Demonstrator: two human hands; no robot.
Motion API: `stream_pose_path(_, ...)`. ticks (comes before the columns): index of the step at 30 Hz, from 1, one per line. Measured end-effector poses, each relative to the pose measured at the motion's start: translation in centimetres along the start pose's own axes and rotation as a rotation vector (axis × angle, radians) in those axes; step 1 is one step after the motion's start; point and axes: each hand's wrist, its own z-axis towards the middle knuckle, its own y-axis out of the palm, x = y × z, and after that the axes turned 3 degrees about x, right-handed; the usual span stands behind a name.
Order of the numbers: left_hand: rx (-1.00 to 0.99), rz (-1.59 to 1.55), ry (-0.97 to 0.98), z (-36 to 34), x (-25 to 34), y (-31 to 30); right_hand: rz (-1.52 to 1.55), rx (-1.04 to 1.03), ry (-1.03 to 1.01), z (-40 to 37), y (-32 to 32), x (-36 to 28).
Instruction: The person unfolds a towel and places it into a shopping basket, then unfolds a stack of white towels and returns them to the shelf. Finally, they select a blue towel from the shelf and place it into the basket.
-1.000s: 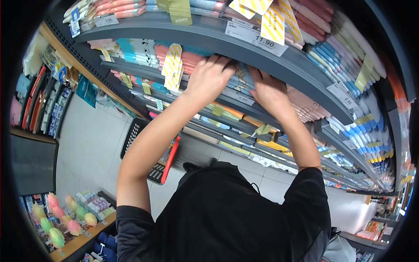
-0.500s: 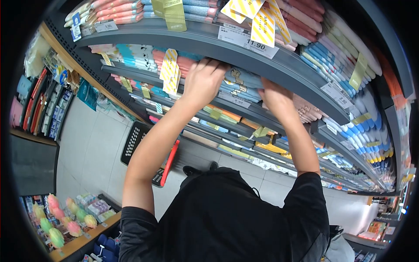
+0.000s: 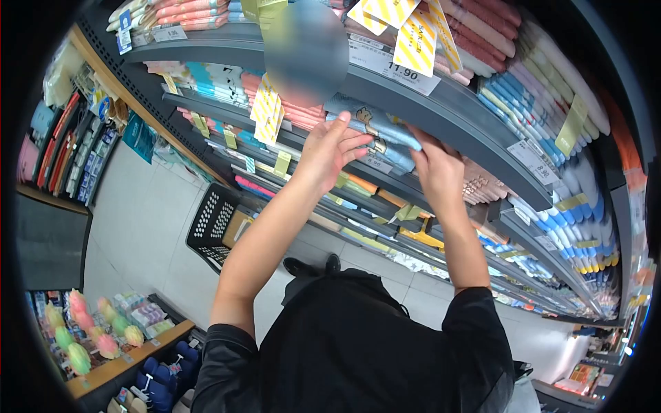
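A blue folded towel [image 3: 375,127] with a cartoon print sticks out over the front edge of its shelf, under the upper shelf's lip. My right hand [image 3: 438,172] grips its right end, some fingers hidden behind the cloth. At the left end, my left hand [image 3: 325,153] has its fingers stretched out and apart, close against the towel; whether they touch it is hard to tell. Pink folded towels [image 3: 299,110] lie left of it on the same shelf, and pale pink towels [image 3: 482,180] lie to the right of my right hand.
Above runs a grey shelf edge [image 3: 475,113] with price labels and hanging striped tags [image 3: 415,45]. More towel shelves continue below. A black shopping basket [image 3: 206,224] stands on the floor at left. A low display [image 3: 131,358] is behind on the left.
My left hand has come away from the stack and opened. The blue towel has come outward over the shelf edge, with my right hand at its end. The view has shifted slightly.
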Motion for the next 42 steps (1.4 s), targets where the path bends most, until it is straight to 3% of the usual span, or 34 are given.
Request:
stream_pose_path(4,-0.017,-0.121,0.036,0.5,-0.6,-0.6,0.203,0.079,0.09,-2.5,0.5,-1.6)
stream_pose_path(7,0.016,-0.136,0.058,0.2,-0.7,0.0,0.199,0.133,-0.042,-4.3,1.0,-1.0)
stream_pose_path(12,-0.026,0.005,0.064,0.1,-0.7,-0.3,0.184,0.016,-0.048,-6.0,1.0,-0.1)
stream_pose_path(15,0.015,-0.028,0.098,-0.6,-1.3,-0.6,0.641,0.063,0.276,-8.8,1.6,0.0)
stream_pose_path(18,0.042,-0.182,0.168,-2.0,-2.3,-0.3,1.014,0.15,0.468,-11.2,1.3,-0.3)
stream_pose_path(20,0.043,-0.21,0.229,-3.0,-3.6,-1.2,1.261,0.178,0.878,-11.9,1.3,-0.9)
stream_pose_path(22,0.099,-0.178,0.233,-4.8,-4.9,-1.8,1.605,-0.069,0.765,-12.8,1.1,-0.1)
stream_pose_path(25,-0.028,0.023,0.225,-7.2,-6.4,-3.8,1.699,-0.164,0.872,-14.9,1.5,3.2)
stream_pose_path(27,-0.131,0.1,0.17,-9.1,-6.2,-4.8,1.613,-0.254,0.899,-14.8,1.9,3.7)
stream_pose_path(30,-0.102,0.039,0.164,-11.6,-5.7,-7.6,1.479,-0.294,0.912,-14.5,3.7,2.7)
stream_pose_path(32,-0.023,0.009,0.15,-13.1,-5.9,-10.6,1.423,-0.361,0.91,-13.9,5.2,0.7)
stream_pose_path(35,0.133,-0.011,0.149,-15.0,-6.8,-15.2,1.466,-0.567,1.112,-12.0,9.3,-3.5)
stream_pose_path(38,0.326,-0.046,0.086,-16.7,-7.2,-19.0,1.527,-0.732,1.178,-11.1,14.2,-6.3)
stream_pose_path(42,0.545,-0.134,0.069,-18.1,-7.1,-23.5,1.497,-0.942,1.166,-10.2,19.9,-10.3)
